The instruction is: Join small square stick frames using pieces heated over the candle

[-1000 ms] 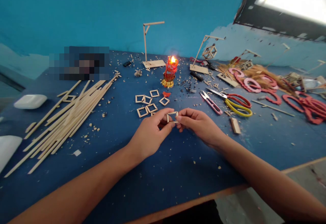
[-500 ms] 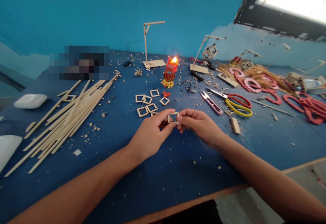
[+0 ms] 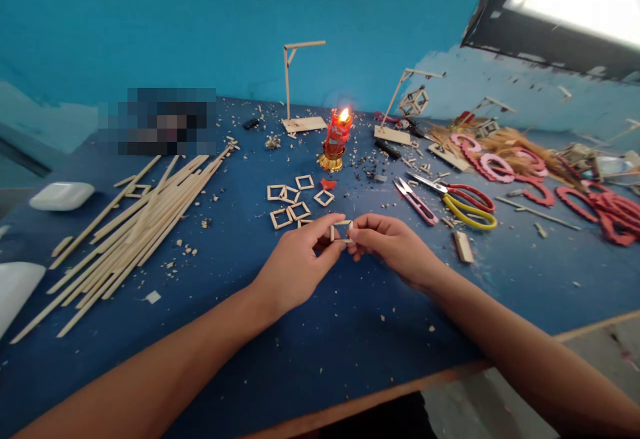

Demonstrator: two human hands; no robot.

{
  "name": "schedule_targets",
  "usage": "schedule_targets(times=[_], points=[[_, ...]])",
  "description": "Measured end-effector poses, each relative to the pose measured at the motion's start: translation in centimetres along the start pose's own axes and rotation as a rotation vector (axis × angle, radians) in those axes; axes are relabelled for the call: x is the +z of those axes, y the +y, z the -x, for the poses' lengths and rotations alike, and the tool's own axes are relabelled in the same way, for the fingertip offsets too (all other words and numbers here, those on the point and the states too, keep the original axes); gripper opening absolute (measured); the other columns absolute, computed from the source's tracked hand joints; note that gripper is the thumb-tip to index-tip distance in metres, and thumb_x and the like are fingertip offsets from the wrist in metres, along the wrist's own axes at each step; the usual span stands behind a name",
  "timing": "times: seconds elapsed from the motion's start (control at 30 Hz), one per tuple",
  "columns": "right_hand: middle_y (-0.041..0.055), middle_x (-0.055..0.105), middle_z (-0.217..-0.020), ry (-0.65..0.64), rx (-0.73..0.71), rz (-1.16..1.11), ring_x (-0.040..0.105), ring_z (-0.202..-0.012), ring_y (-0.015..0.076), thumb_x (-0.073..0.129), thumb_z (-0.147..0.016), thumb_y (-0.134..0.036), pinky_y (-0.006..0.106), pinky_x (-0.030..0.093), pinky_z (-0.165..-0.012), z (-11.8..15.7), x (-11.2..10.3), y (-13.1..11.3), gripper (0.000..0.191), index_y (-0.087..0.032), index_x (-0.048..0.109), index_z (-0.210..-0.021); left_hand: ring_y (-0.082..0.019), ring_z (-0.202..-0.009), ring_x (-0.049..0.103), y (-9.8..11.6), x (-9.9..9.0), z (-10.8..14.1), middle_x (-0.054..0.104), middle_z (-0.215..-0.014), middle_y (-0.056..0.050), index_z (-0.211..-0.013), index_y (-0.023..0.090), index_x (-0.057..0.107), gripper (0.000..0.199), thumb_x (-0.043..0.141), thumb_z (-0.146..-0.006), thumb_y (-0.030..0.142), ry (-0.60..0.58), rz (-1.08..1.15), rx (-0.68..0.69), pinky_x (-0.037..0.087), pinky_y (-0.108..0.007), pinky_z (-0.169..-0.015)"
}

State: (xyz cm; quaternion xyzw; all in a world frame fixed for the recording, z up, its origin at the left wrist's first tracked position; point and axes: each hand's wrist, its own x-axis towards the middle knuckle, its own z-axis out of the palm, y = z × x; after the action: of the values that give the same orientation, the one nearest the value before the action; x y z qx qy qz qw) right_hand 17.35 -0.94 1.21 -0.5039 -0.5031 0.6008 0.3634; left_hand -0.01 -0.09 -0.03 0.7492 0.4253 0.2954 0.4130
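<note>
Between both hands point(image 3: 345, 252), pinched at fingertips, sits a small stick square point(image 3: 341, 230).

Both hands point(image 3: 345, 252) pinch a small (apparently wooden) square frame point(image 3: 341, 231).

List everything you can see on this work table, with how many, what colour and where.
small stick frame: one, pale wood, pinched between both hands at table centre
loose square frames: about six, pale wood, on the table just beyond the hands
long sticks: a large pile, pale wood, left side
candle: one, red, lit, on a gold base, centre back
scissors: one pair, red and yellow handles, right of centre
thread snips: one, pink, left of the scissors
stick stands: several, pale wood, along the back
curved pieces: many, red and pink, far right
table: one, blue, strewn with wood chips
left hand: one, holding the frame
right hand: one, holding the frame
</note>
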Motion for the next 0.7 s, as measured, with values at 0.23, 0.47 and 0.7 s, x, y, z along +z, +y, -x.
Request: schedule_targets(times=[0.23,0.47,0.7], points=[[-0.0022,0.059,-0.065,0.007,-0.003,-0.044,0.054,-0.059,0.0081,0.060,-0.077,-0.029,0.026,0.044,-0.064,0.14,0.19,-0.10,0.012,-0.017,0.057,-0.073,-0.012,-0.071,0.058,0.19,0.06,0.06,0.064,-0.082,0.002,-0.123,0.023,0.049,0.038,0.051,-0.085,0.026,0.033,0.096,-0.006,0.045,-0.025,-0.070],[-0.0014,0.059,-0.066,0.008,-0.010,-0.119,0.054,-0.059,0.0086,0.059,-0.078,-0.030,0.026,0.045,-0.062,0.02,0.14,0.02,0.013,-0.017,0.058,-0.077,-0.015,-0.077,0.062,0.02,0.01,-0.17,0.066,-0.088,-0.003,-0.123,0.019,0.048,0.042,0.055,-0.084,0.029,0.042,0.239,-0.065,0.048,-0.029,-0.075],[-0.0003,0.061,-0.069,0.062,0.001,-0.122,0.056,-0.060,0.0095,0.057,-0.079,-0.029,0.027,0.046,-0.062,-0.31,-0.11,0.21,0.013,-0.017,0.060,-0.081,-0.014,-0.070,0.062,0.88,-0.57,-0.86,0.064,-0.087,-0.008,-0.121,0.008,0.048,0.041,0.051,-0.086,0.029,0.109,0.520,-0.235,0.052,-0.028,-0.068]])
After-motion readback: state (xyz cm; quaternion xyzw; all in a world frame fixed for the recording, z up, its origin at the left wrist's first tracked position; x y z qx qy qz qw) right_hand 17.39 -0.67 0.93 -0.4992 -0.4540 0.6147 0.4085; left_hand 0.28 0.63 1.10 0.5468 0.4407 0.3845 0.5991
